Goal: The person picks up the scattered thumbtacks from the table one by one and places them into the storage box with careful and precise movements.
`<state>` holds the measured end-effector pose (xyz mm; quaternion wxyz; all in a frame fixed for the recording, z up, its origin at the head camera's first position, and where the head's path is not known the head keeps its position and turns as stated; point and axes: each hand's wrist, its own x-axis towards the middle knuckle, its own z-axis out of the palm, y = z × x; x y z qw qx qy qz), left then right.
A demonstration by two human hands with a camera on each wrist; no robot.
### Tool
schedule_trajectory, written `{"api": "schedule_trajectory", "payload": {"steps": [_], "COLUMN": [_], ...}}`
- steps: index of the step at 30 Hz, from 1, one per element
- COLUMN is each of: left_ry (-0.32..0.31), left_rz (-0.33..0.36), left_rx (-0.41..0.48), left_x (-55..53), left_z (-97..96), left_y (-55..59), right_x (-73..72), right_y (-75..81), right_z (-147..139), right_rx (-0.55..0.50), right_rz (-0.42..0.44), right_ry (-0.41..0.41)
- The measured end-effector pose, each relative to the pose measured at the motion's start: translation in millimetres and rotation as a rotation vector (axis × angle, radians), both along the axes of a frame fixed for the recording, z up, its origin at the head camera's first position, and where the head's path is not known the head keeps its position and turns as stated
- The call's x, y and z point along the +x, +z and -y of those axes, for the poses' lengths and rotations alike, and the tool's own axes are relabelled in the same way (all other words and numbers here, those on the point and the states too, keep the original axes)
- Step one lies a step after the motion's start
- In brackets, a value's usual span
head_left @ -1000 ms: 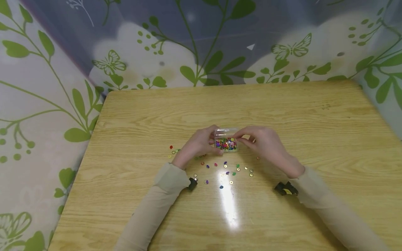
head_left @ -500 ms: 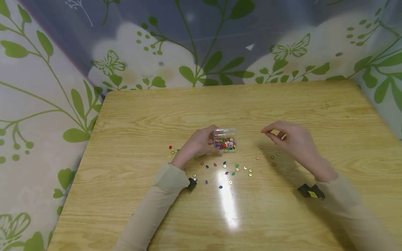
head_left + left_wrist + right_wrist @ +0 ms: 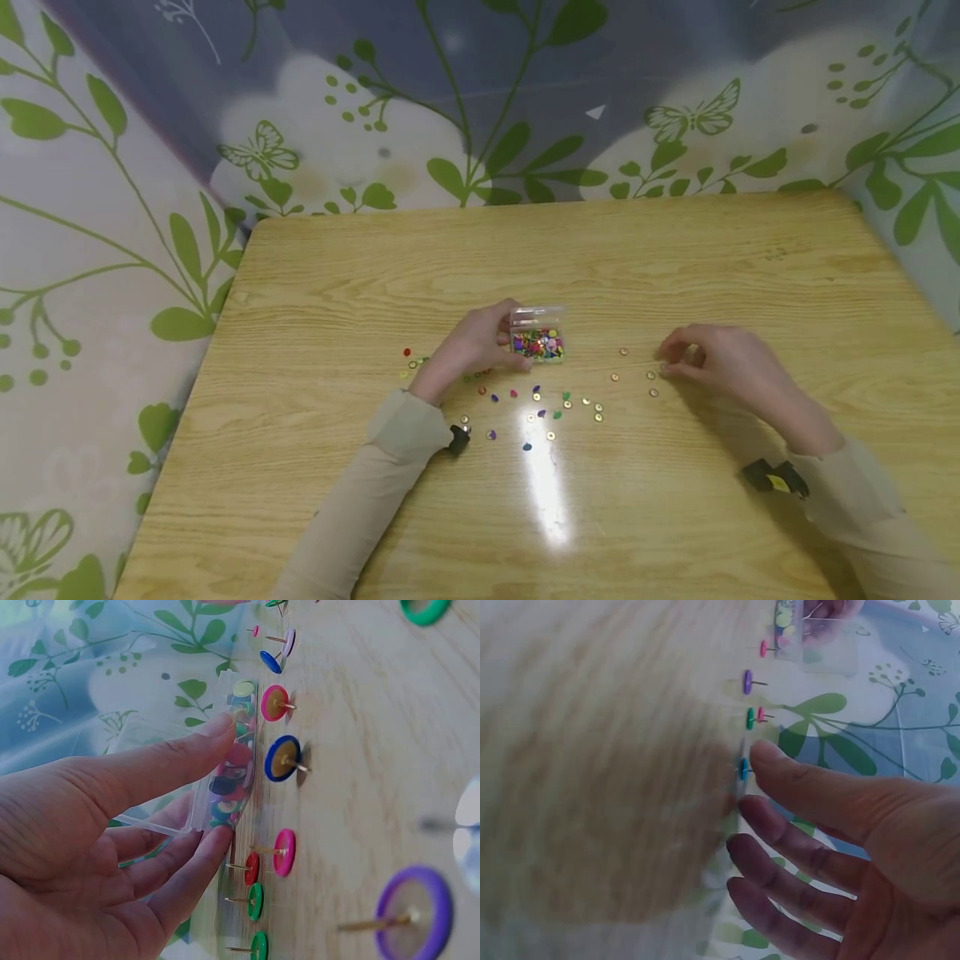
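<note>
My left hand (image 3: 474,340) holds a small clear plastic box (image 3: 557,353) at its left side, thumb in front and fingers behind. Its hinged lid (image 3: 154,772) stands raised, and colourful thumbtacks (image 3: 538,343) fill the inside. Off to the right, my right hand (image 3: 731,367) is low over the table, fingertips right at a thumbtack. The right wrist view shows that tack as blue (image 3: 744,769), with the thumb and index finger apart on either side of it.
Loose thumbtacks lie pins up on the wooden table (image 3: 375,275), such as a purple one (image 3: 416,911) and a blue-rimmed one (image 3: 283,758) near the box. Several more gold-backed tacks (image 3: 598,407) lie between the hands. A leaf-patterned covering (image 3: 510,100) rises behind the table.
My right hand has left the box, moved right and come down to the tacks at the right, its pinched fingers now spread. The left hand and box have stayed in place.
</note>
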<state>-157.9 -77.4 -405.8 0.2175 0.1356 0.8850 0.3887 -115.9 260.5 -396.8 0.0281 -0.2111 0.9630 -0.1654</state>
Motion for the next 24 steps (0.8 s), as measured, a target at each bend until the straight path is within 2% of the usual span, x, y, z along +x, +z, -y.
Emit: {"api": "schedule_trajectory", "payload": {"steps": [4, 8, 17, 24], "left_ry": [-0.004, -0.008, -0.008, 0.001], "left_rz": [-0.003, -0.003, -0.006, 0.000], "left_rx": [-0.007, -0.014, -0.024, -0.029], "left_x": [-0.1, 0.2, -0.7, -1.6], "left_z": [0.2, 0.2, -0.1, -0.5], "left_y": [-0.2, 0.4, 0.1, -0.4], "right_x": [-0.6, -1.5, -1.3, -4.9], "right_y": [-4.6, -7.5, -6.1, -3.2], "right_z": [-2, -3, 0, 11], "right_rx": [-0.001, -0.017, -0.051, -0.089], "right_rz": [0.036, 0.028, -0.025, -0.106], "right_ry": [0.002, -0.002, -0.018, -0.015]}}
